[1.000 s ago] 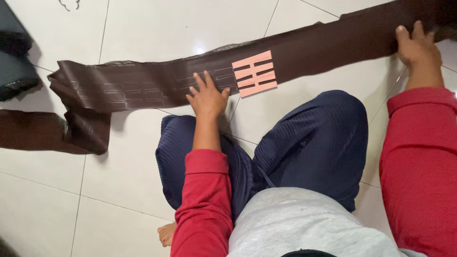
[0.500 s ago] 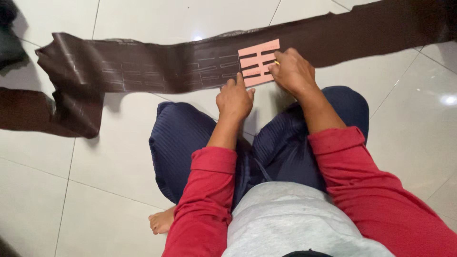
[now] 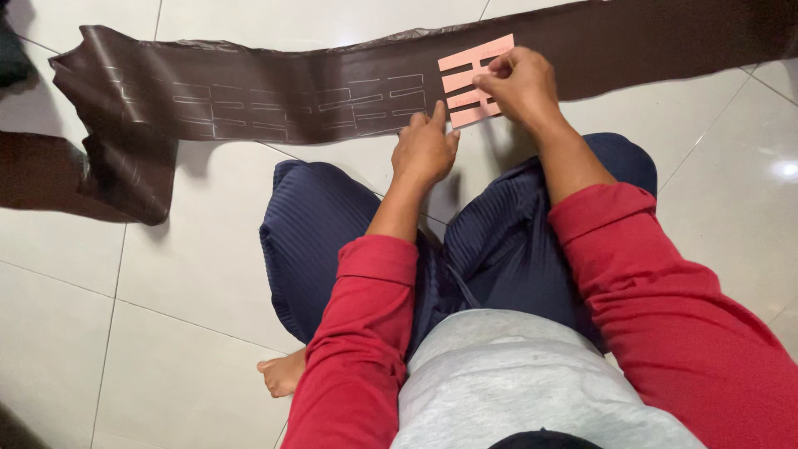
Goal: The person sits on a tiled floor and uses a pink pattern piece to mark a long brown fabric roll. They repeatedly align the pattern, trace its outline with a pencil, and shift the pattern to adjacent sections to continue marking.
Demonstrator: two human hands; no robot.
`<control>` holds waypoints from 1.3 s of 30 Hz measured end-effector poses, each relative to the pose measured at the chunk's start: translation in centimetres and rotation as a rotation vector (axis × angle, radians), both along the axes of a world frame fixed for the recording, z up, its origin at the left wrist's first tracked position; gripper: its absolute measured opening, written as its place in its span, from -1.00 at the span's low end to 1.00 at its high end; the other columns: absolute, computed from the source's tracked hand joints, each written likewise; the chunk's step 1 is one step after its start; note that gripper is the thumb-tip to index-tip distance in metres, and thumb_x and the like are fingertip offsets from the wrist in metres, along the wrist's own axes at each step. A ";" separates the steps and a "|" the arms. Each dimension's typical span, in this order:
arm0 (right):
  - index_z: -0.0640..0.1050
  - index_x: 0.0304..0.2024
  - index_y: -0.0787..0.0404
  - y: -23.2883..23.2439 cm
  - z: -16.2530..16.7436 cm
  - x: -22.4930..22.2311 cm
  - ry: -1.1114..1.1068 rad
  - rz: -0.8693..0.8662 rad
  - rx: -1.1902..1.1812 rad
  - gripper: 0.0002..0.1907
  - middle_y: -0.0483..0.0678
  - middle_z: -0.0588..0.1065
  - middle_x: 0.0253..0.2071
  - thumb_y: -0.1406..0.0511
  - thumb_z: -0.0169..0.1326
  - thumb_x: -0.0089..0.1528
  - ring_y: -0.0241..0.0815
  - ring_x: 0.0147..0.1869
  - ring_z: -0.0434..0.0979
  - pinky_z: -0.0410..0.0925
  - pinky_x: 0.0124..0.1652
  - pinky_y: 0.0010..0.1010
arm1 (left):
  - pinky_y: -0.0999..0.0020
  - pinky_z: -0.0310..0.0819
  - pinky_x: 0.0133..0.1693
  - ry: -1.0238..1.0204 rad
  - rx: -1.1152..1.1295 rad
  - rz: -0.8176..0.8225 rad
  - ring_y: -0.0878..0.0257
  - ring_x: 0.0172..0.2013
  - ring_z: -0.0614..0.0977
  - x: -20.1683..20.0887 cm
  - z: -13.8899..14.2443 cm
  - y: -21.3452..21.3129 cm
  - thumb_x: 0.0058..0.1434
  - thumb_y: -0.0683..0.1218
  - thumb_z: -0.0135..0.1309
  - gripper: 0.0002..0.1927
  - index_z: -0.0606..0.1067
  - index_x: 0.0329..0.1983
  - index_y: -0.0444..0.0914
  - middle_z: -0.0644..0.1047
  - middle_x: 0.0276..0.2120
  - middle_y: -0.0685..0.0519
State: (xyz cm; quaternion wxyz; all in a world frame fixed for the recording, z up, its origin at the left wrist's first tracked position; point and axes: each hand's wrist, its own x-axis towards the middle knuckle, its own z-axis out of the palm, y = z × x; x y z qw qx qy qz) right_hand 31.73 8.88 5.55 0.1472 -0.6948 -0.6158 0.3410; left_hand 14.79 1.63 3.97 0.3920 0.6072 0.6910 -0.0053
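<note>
A long strip of dark brown leather-like sheet [image 3: 274, 91] is spread flat on the white tiled floor [image 3: 191, 333], running across the upper part of the frame, with its end folded over at the upper left. A pink slotted card template [image 3: 467, 79] is laid on the sheet, a little right of the upper centre. The right hand [image 3: 519, 83] is set on the right part of the template with the fingers curled and pinched together; whether a small marking tool is held in them cannot be told. The left hand [image 3: 426, 148] is rested at the lower edge of the sheet, just beside the template, with the fingers loosely stretched and nothing grasped. Pale outlines of slots are seen on the sheet to the left of the template. The sheet is judged soft, limp and rather smooth, so it should be pressed flat, not lifted. The template seems light and thin, easily shifted, and is best pinned down by its solid bars.
</note>
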 end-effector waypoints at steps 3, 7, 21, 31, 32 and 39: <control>0.64 -0.28 0.23 0.4 0.6 1.9 -0.183 -0.061 0.055 -0.67 0.05 0.62 -0.27 0.13 0.39 0.12 -0.05 -0.19 0.63 0.44 -0.18 -0.23 | 0.02 0.48 0.02 0.034 0.021 0.043 -0.12 0.08 0.51 0.1 0.1 0.6 0.29 0.12 0.07 -0.26 0.16 0.49 -0.13 0.44 0.11 -0.10; 0.61 -0.31 0.18 1.0 1.1 3.3 -0.165 -0.114 -0.220 -0.61 0.02 0.62 -0.31 0.09 0.45 0.02 -0.13 -0.24 0.64 0.44 -0.21 -0.30 | 0.04 0.49 0.02 0.017 0.038 0.031 -0.08 0.06 0.52 0.0 0.5 1.2 0.30 0.10 0.06 -0.41 0.31 0.41 0.00 0.47 0.07 -0.04; 0.64 -0.36 0.25 1.8 -0.7 2.1 0.140 -0.131 -0.265 -0.78 -0.06 0.61 -0.40 0.26 0.41 0.10 -0.34 -0.37 0.58 0.45 -0.33 -0.45 | 0.23 0.48 0.08 -0.405 0.102 0.358 0.04 -0.02 0.68 -1.8 -0.2 4.2 0.28 -0.02 0.01 -0.53 0.49 0.23 -0.25 0.63 -0.11 -0.16; 0.53 -0.09 0.22 1.9 0.1 1.8 0.404 -0.220 -0.322 -0.69 -0.06 0.61 -0.30 0.37 0.32 0.14 -0.32 -0.29 0.61 0.47 -0.30 -0.46 | 0.14 0.43 0.09 -0.209 0.271 0.433 0.01 0.05 0.62 -3.1 0.5 4.4 0.26 -0.10 0.05 -0.68 0.63 0.05 -0.13 0.62 -0.02 -0.04; 0.49 -0.04 0.18 2.1 0.1 1.9 0.464 -0.227 -0.275 -0.61 -0.07 0.62 -0.29 0.40 0.31 0.11 -0.34 -0.25 0.68 0.55 -0.25 -0.49 | 0.14 0.44 0.08 -0.153 0.282 0.425 0.02 0.03 0.62 -3.3 0.7 4.6 0.25 -0.08 0.09 -0.72 0.63 0.01 -0.12 0.61 -0.03 -0.02; 0.60 -0.10 0.33 2.0 -0.6 1.1 0.411 -0.141 -0.269 -0.78 -0.04 0.64 -0.19 0.39 0.29 0.23 -0.33 -0.18 0.64 0.54 -0.16 -0.49 | 0.10 0.46 -0.02 -0.022 0.086 0.458 0.03 -0.02 0.60 -4.6 1.2 4.9 0.17 -0.02 0.22 -0.80 0.56 -0.15 -0.09 0.55 -0.06 0.08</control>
